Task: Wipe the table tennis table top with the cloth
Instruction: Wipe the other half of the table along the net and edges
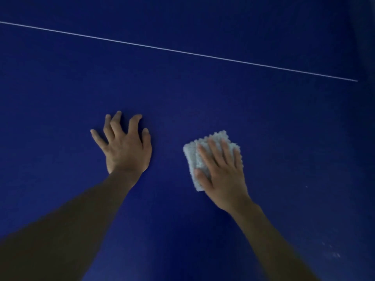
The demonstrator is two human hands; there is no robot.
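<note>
The dark blue table tennis table top fills the whole view. A folded white textured cloth lies flat on it, right of centre. My right hand presses down on the cloth with straight, spread fingers, and the thumb lies along the cloth's near edge. My left hand rests on the bare table to the left of the cloth, fingers spread and slightly bent, fingertips touching the surface. It holds nothing.
A thin white line crosses the table diagonally, from upper left down toward the right. A few pale specks mark the surface at the lower right. The far right edge of the view is darker.
</note>
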